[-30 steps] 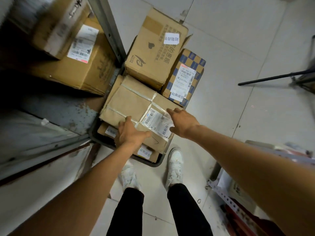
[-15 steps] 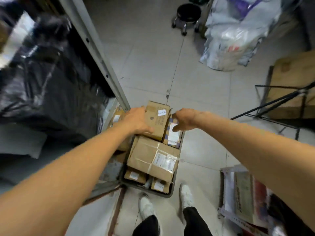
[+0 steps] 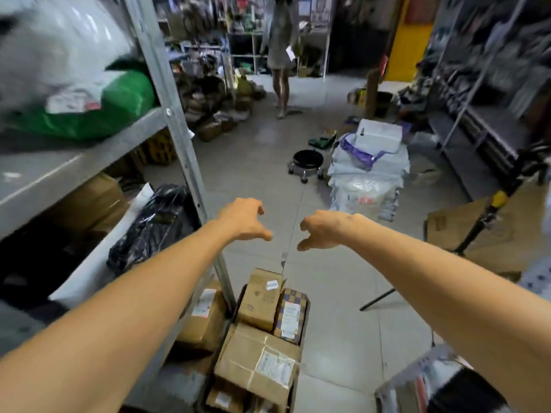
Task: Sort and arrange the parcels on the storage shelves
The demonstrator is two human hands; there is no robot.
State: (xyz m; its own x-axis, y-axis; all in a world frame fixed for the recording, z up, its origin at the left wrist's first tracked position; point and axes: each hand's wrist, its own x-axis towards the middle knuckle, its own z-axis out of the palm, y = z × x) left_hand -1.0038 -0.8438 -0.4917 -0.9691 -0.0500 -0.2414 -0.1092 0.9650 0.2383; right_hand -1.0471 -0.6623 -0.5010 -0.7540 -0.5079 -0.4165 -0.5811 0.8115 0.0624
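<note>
My left hand [image 3: 243,219] and my right hand [image 3: 323,229] hang in the air in front of me, fingers loosely curled, holding nothing. Well below them, a dark crate [image 3: 304,329] on the floor holds several parcels: a flat taped brown parcel [image 3: 259,362] on top, an upright brown box [image 3: 262,299] behind it, and a blue-and-yellow checkered box [image 3: 290,315]. To the left stands a grey metal shelf rack [image 3: 89,156] with a green bag [image 3: 98,111], a black plastic bag [image 3: 155,225] and brown boxes [image 3: 202,323] on it.
A person [image 3: 280,49] stands far down the aisle. A black wheeled stool [image 3: 307,162] and a pile of white sacks [image 3: 369,171] sit on the tiled floor ahead. A black stand [image 3: 489,216] and flat cardboard [image 3: 483,234] are at right, near more shelving [image 3: 477,114].
My view has tilted up from the crate to the aisle. Both hands have left the parcels in the crate and risen, empty, in front of me.
</note>
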